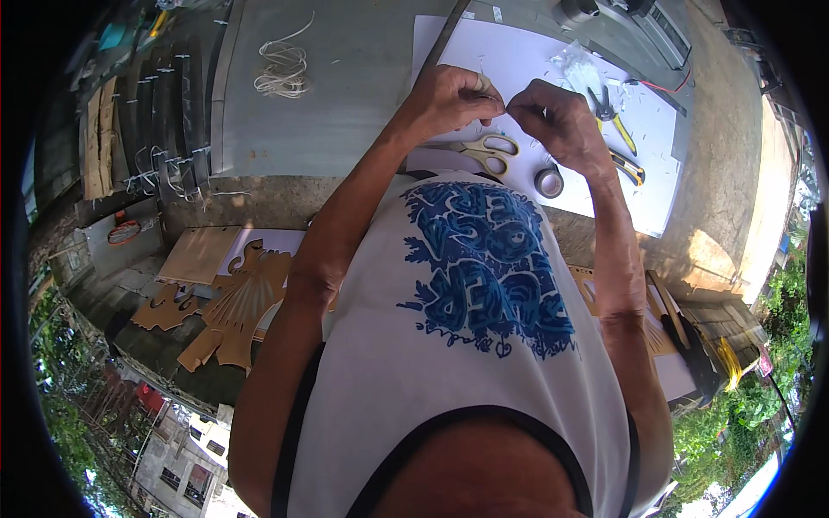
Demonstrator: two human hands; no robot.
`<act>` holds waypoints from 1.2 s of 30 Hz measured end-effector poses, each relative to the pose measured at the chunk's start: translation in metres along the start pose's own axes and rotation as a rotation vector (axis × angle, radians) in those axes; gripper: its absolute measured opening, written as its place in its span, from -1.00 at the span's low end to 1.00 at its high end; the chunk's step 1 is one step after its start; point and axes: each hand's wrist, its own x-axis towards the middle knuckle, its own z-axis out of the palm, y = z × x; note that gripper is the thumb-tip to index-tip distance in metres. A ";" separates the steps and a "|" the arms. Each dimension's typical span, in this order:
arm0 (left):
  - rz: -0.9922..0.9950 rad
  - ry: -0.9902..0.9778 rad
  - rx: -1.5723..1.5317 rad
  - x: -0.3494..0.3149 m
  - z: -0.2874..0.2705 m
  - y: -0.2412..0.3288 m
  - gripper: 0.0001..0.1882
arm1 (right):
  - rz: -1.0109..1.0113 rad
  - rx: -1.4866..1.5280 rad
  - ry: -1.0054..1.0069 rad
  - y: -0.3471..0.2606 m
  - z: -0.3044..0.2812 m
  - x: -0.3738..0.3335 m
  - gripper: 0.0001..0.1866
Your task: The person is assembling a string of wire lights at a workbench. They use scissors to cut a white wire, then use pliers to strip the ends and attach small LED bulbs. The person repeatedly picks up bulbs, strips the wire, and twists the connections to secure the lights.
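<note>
Above the white sheet (635, 204) my two hands meet, fingertips almost touching. My left hand (451, 100) is closed in a pinch, with a pale wrapping on one finger. My right hand (557, 121) pinches from the other side. Whatever is between the fingertips is too small to make out. A dark narrow strip (446, 36) runs from the top edge down to my left hand; whether I hold it I cannot tell. Just below the hands lie scissors (496, 155) with pale handles and a roll of tape (548, 182). Yellow-and-black pliers (610, 114) and a utility knife (628, 167) are right of my right hand.
A loose coil of white cord (281, 71) lies on the grey tabletop (345, 129). Near the pliers is a clear plastic bag (577, 66). Dark strips with wires (168, 121) lie at the far left. Brown cut-out shapes (235, 298) sit lower left, by my elbow.
</note>
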 end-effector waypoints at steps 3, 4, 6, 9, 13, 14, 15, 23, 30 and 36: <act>-0.003 -0.010 -0.010 0.000 0.000 0.001 -0.82 | 0.003 0.005 0.002 0.005 0.001 -0.001 -0.86; -0.004 -0.019 -0.024 0.000 0.000 0.000 -0.82 | 0.000 0.004 0.000 0.005 0.002 -0.001 -0.86; -0.006 -0.037 -0.050 0.000 -0.001 -0.002 -0.83 | 0.006 0.014 -0.006 0.004 0.001 -0.001 -0.86; -0.027 -0.047 -0.097 0.000 -0.002 -0.003 -0.83 | 0.021 0.044 -0.014 0.003 0.000 -0.001 -0.87; -0.060 -0.036 -0.162 -0.001 0.000 -0.002 -0.84 | 0.011 0.053 -0.010 0.005 0.000 -0.001 -0.88; -0.063 -0.033 -0.159 -0.001 0.000 -0.002 -0.84 | 0.010 0.050 -0.008 0.005 0.000 -0.001 -0.88; -0.065 -0.030 -0.156 -0.002 0.000 -0.001 -0.84 | 0.006 0.046 -0.008 0.006 0.000 -0.001 -0.88; -0.028 -0.021 -0.063 -0.004 0.000 0.006 -0.81 | -0.073 0.025 0.049 0.011 0.004 -0.002 -0.89; 0.166 0.124 0.211 -0.001 0.007 -0.004 -0.82 | -0.072 -0.037 0.129 0.001 0.008 -0.003 -0.91; 0.295 0.225 0.430 -0.002 0.015 0.005 -0.82 | -0.090 -0.065 0.181 0.009 0.011 -0.004 -0.89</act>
